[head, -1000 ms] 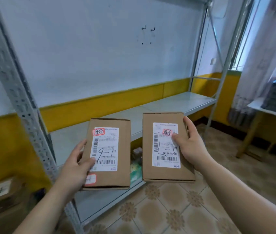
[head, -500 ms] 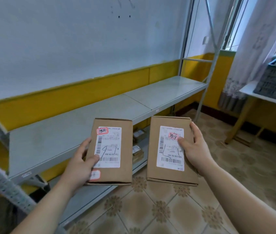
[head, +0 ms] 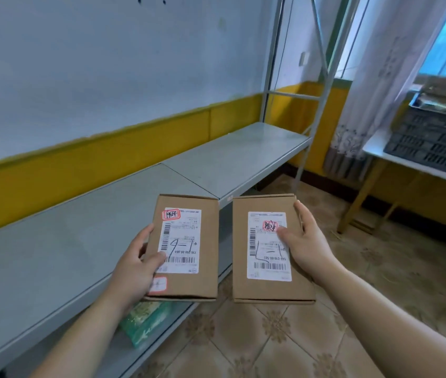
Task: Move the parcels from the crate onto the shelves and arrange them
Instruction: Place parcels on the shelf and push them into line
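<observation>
Two labelled cardboard parcels (head: pixel 186 246), side by side

Daylight enters by the window (head: pixel 445 36) at my right; the room is bright, shadows soft. The edges bend and look slightly blurred.

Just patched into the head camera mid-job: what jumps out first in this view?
Two brown cardboard parcels held side by side at centre, labels up: the left parcel in the left hand, the right parcel in the right hand. Behind them runs a long grey shelf against a white and yellow wall. At far right, a dark crate sits on a small table.
</observation>
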Demonstrator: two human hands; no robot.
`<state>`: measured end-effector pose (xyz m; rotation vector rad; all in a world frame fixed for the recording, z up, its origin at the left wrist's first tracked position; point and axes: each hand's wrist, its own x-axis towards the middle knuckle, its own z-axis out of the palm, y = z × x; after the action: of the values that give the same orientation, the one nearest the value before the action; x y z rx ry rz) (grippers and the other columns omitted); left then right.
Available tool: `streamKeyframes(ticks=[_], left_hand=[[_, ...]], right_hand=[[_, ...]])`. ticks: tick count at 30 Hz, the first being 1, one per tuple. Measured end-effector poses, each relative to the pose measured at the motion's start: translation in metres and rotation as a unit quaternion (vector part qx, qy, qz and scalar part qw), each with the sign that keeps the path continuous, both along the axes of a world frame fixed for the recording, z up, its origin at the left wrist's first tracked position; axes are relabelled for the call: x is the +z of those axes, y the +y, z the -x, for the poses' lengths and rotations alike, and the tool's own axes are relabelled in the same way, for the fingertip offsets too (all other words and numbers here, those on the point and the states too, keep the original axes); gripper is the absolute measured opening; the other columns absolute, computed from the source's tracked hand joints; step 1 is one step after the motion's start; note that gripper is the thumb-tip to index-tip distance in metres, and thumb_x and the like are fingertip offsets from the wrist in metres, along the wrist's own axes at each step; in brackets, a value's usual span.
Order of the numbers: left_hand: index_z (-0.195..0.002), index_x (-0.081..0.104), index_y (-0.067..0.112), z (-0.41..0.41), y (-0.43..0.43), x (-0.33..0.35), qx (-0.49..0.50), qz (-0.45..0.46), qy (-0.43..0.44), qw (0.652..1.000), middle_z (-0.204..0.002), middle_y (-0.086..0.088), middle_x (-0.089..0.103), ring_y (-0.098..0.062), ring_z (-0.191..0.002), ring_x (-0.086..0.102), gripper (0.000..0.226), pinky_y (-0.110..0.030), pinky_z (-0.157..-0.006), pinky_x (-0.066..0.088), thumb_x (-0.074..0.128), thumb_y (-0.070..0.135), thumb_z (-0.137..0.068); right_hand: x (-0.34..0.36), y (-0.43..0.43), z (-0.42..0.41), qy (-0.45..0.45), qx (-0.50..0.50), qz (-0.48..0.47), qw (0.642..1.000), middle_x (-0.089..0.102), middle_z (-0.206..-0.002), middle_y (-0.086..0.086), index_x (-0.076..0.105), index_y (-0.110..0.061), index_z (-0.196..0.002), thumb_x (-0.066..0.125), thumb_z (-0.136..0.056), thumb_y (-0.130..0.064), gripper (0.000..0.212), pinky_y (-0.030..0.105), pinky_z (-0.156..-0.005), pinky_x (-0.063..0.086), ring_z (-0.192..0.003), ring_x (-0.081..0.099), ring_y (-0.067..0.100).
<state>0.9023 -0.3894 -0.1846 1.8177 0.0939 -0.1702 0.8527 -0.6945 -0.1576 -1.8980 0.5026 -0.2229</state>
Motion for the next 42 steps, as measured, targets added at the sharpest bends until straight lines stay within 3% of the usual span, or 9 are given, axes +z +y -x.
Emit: streamKeyframes(ticks=[7, 10, 14, 17, 20, 28, 34, 39, 42], left_hand=[[-0.138, 0.035, 0.047, -0.054, -0.086, -0.010, -0.039, -0.010, 0.036, 0.999, -0.106, 0.020, 0.060, -0.018, -0.086, 0.071, 0.059, -0.034, -0.061, 0.058, 0.056, 0.011, -0.096], [-0.138, 0.035, 0.048, -0.077, -0.135, -0.013, -0.026, -0.022, 0.030, 0.999, -0.115, 0.013, 0.061, -0.018, -0.090, 0.070, 0.059, -0.042, -0.073, 0.059, 0.057, 0.012, -0.096], [-0.138, 0.035, 0.048, -0.100, -0.208, -0.014, 0.014, -0.020, 0.021, 1.000, -0.105, 0.019, 0.061, -0.015, -0.086, 0.070, 0.060, -0.032, -0.060, 0.058, 0.057, 0.011, -0.096], [-0.142, 0.033, 0.045, -0.110, -0.248, -0.017, 0.045, -0.012, 0.037, 0.998, -0.108, 0.018, 0.060, -0.015, -0.090, 0.069, 0.061, -0.036, -0.068, 0.059, 0.056, 0.011, -0.096], [-0.143, 0.034, 0.044, -0.113, -0.270, -0.024, 0.076, -0.016, 0.051, 0.996, -0.105, 0.020, 0.060, -0.013, -0.091, 0.068, 0.061, -0.033, -0.068, 0.057, 0.056, 0.011, -0.096], [-0.141, 0.040, 0.039, -0.136, -0.288, -0.078, 0.117, -0.013, 0.114, 0.987, -0.100, 0.018, 0.065, -0.008, -0.085, 0.069, 0.059, -0.025, -0.063, 0.053, 0.057, 0.006, -0.095], [-0.135, 0.041, 0.047, -0.173, -0.312, -0.130, 0.095, 0.003, 0.175, 0.980, -0.118, 0.009, 0.065, -0.017, -0.096, 0.069, 0.060, -0.043, -0.087, 0.055, 0.059, 0.007, -0.094], [-0.141, 0.041, 0.035, -0.201, -0.323, -0.157, 0.121, 0.022, 0.197, 0.973, -0.116, 0.002, 0.064, -0.020, -0.098, 0.067, 0.061, -0.040, -0.085, 0.054, 0.056, 0.000, -0.093], [-0.143, 0.037, 0.036, -0.212, -0.321, -0.174, 0.162, 0.038, 0.222, 0.961, -0.112, 0.006, 0.065, -0.019, -0.093, 0.068, 0.064, -0.042, -0.081, 0.054, 0.055, -0.001, -0.094]], right_hand=[[-0.011, -0.079, -0.057, 0.007, -0.009, -0.018, 1.000, 0.064, -0.117, -0.012, 0.020, -0.046, -0.153, 0.063, -0.097, -0.024, 0.074, 0.036, -0.071, 0.062, -0.089, 0.072, 0.012], [-0.016, -0.125, -0.087, 0.009, 0.009, -0.012, 1.000, 0.063, -0.120, -0.010, 0.019, -0.046, -0.152, 0.063, -0.097, -0.026, 0.073, 0.036, -0.067, 0.063, -0.084, 0.073, 0.011], [-0.016, -0.197, -0.129, 0.011, 0.046, 0.007, 0.999, 0.060, -0.122, -0.011, 0.018, -0.047, -0.153, 0.062, -0.098, -0.029, 0.073, 0.033, -0.065, 0.062, -0.084, 0.072, 0.010], [-0.015, -0.240, -0.156, 0.022, 0.073, 0.015, 0.997, 0.056, -0.111, -0.017, 0.018, -0.044, -0.154, 0.060, -0.099, -0.027, 0.072, 0.024, -0.055, 0.056, -0.078, 0.071, 0.006], [-0.016, -0.266, -0.180, 0.041, 0.104, 0.020, 0.994, 0.059, -0.121, -0.011, 0.016, -0.043, -0.154, 0.060, -0.099, -0.027, 0.073, 0.025, -0.056, 0.057, -0.081, 0.072, 0.009], [-0.073, -0.285, -0.238, 0.118, 0.156, 0.038, 0.980, 0.060, -0.109, -0.021, 0.018, -0.042, -0.154, 0.061, -0.097, -0.028, 0.073, 0.047, -0.092, 0.056, -0.102, 0.067, 0.016], [-0.105, -0.302, -0.282, 0.181, 0.160, 0.047, 0.969, 0.062, -0.107, -0.016, 0.016, -0.042, -0.155, 0.060, -0.098, -0.025, 0.074, 0.031, -0.066, 0.060, -0.084, 0.072, 0.010], [-0.136, -0.302, -0.326, 0.205, 0.178, 0.060, 0.960, 0.059, -0.119, -0.011, 0.017, -0.043, -0.155, 0.061, -0.097, -0.030, 0.074, 0.041, -0.083, 0.060, -0.094, 0.069, 0.012], [-0.162, -0.292, -0.355, 0.238, 0.221, 0.046, 0.945, 0.059, -0.111, -0.013, 0.017, -0.044, -0.154, 0.060, -0.098, -0.028, 0.073, 0.040, -0.080, 0.061, -0.090, 0.071, 0.013]])
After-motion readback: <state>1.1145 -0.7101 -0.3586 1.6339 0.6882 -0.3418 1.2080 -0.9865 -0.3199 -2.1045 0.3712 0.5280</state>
